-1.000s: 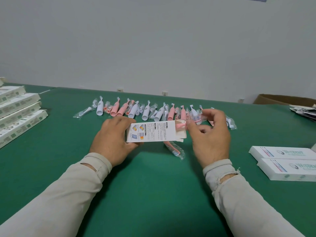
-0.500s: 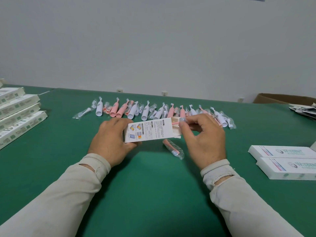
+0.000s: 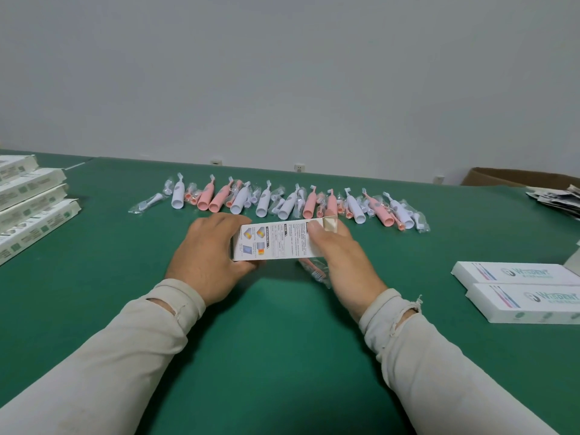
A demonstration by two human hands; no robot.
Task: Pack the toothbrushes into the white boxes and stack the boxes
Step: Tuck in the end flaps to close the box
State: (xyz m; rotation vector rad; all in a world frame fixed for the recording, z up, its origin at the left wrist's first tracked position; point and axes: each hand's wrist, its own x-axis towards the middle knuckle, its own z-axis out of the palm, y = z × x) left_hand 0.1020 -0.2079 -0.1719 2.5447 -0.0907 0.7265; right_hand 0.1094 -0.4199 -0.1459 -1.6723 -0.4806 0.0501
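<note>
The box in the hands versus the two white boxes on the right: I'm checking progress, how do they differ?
The held box is gripped by the left hand and right hand, end flap open, printed back showing. The two boxes on the right lie flat, logo up. All are white cartons.

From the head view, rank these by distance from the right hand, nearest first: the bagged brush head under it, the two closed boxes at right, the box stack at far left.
1. Bagged brush head, just under the right hand.
2. Closed boxes, right edge.
3. Box stack, far left.
</note>
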